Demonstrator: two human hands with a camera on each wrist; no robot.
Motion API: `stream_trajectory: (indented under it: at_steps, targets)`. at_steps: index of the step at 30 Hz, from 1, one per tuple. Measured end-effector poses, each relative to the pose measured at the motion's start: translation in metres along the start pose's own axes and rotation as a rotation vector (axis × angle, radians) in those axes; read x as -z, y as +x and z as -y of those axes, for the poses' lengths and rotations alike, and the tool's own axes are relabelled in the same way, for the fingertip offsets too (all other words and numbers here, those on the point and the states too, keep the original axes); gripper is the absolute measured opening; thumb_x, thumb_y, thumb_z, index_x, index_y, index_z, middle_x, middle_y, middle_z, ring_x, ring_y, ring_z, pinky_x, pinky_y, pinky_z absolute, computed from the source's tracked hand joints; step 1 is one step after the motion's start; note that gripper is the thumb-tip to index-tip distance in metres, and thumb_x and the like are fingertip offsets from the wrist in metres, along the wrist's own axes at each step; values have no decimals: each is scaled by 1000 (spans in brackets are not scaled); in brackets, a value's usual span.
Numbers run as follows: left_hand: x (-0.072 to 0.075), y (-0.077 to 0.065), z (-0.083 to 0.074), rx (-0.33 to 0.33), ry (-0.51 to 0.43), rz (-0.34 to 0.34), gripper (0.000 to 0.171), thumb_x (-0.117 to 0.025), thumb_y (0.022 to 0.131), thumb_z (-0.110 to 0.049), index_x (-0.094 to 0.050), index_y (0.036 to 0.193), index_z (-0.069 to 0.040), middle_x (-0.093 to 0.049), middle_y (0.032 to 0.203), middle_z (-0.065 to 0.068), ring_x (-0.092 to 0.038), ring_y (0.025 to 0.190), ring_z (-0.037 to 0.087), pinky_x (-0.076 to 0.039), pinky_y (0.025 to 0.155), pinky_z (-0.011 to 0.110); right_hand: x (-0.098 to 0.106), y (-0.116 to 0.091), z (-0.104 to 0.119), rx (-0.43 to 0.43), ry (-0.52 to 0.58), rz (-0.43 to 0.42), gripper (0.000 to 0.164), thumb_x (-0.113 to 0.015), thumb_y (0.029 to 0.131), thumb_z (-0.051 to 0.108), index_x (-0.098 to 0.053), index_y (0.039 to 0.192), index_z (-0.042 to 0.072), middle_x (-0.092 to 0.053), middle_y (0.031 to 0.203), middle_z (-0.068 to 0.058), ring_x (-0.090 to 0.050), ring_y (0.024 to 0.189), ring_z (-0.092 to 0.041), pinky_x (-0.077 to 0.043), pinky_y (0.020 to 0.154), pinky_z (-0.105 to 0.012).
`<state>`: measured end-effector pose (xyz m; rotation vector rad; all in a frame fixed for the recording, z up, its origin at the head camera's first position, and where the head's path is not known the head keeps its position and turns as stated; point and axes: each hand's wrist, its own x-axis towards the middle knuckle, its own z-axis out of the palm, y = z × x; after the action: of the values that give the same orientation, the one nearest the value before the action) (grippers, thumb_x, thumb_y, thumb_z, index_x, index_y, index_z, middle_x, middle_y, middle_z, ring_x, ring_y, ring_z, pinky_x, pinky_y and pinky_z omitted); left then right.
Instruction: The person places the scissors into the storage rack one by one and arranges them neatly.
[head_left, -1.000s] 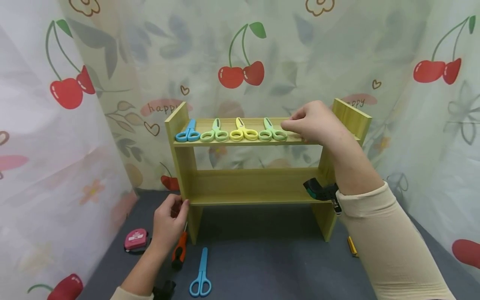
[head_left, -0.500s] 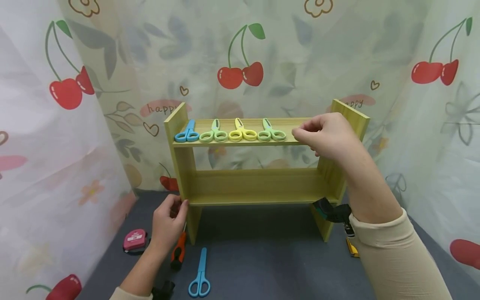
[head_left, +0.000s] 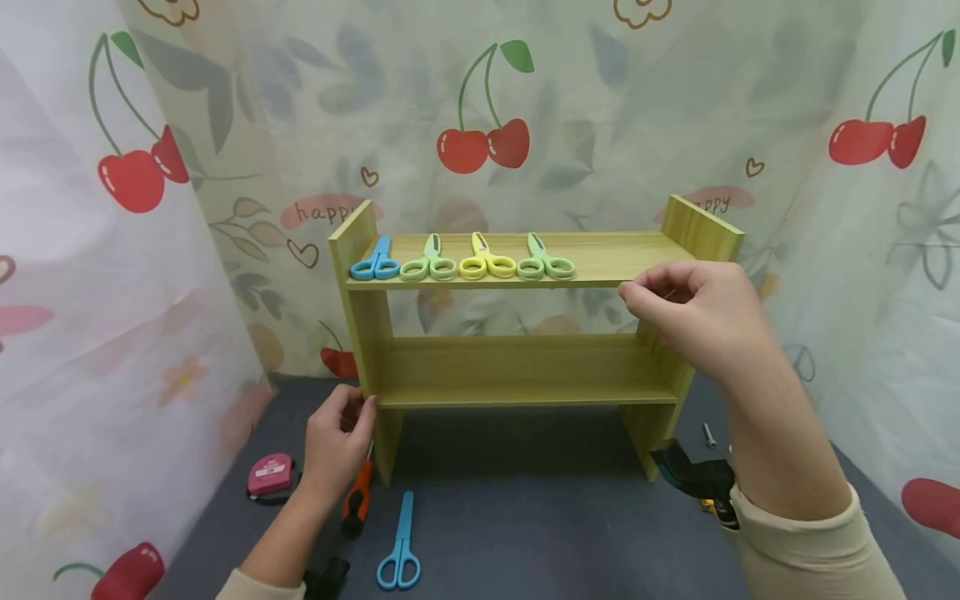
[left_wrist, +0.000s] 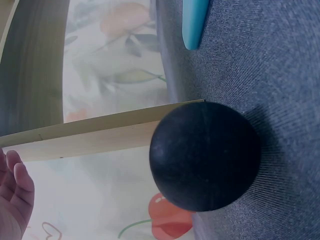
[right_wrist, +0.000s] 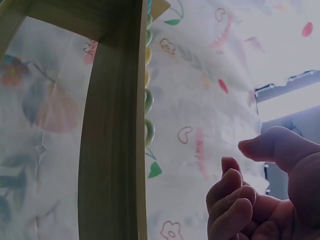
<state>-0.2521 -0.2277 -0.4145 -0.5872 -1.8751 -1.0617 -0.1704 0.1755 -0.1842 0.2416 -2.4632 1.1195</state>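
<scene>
My right hand [head_left: 697, 321] hovers in front of the right end of the wooden shelf's top board [head_left: 615, 254]. Its thumb and curled fingers stand apart with nothing between them, as the right wrist view shows. My left hand [head_left: 337, 442] touches the left side panel [head_left: 367, 333] at the lower board's height, fingers loosely bent. Along the top board lie blue scissors [head_left: 377, 260], light green scissors [head_left: 430, 260], yellow scissors [head_left: 487, 258] and more light green scissors [head_left: 545, 258], handles toward me.
Blue scissors [head_left: 401, 550] lie on the dark tabletop, beside an orange and black screwdriver [head_left: 357, 498]. A pink tape measure [head_left: 272, 475] sits at left. A small screw [head_left: 708, 435] lies at right, near a partly hidden yellow thing [head_left: 707, 505]. Printed curtains [head_left: 480, 100] surround the table.
My right hand has drawn back from beside the right-hand green scissors, moving right, down and toward me. The screw has come into sight. My left hand stays put.
</scene>
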Motion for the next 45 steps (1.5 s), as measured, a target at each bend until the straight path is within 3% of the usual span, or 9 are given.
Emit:
stream_trajectory:
  at_steps: [9, 22, 28, 37, 45]
  targets:
    - [0, 0, -4, 22, 3, 12, 10, -69, 92, 5, -66, 97, -4, -62, 80, -1, -55, 64, 11, -47, 57, 18, 2, -26, -13, 28, 46, 1, 30, -72, 96, 32, -75, 104, 3, -67, 79, 2, -58, 66, -15, -49, 59, -25]
    - [-3, -3, -1, 28, 5, 11, 11, -70, 92, 5, -66, 98, -5, -63, 81, -1, -56, 65, 11, -47, 58, 17, 0, -64, -52, -78, 105, 5, 30, -72, 98, 32, -72, 108, 4, -62, 75, -3, -58, 65, -22, -45, 55, -30]
    - [-4, -3, -6, 29, 22, 2, 14, -70, 90, 9, -65, 97, -2, -62, 80, 1, -55, 65, 11, -46, 58, 16, -7, -72, -69, -138, 173, 30, 32, -70, 99, 31, -71, 108, 1, -62, 79, -2, -58, 67, -22, -50, 61, -29]
    - [4, 8, -42, 20, -19, 5, 12, -65, 87, 16, -62, 95, 7, -60, 76, 11, -53, 63, 15, -45, 57, 17, -21, -76, -81, -146, 250, 74, 28, -70, 99, 30, -72, 108, 3, -63, 82, -2, -59, 70, -24, -49, 59, -31]
    - [5, 10, -39, 3, -28, 1, 12, -65, 88, 15, -63, 95, 7, -60, 77, 9, -52, 63, 15, -45, 57, 17, -47, -70, -69, -100, 300, 130, 25, -73, 97, 26, -73, 105, 2, -62, 81, -7, -59, 73, -22, -54, 64, -33]
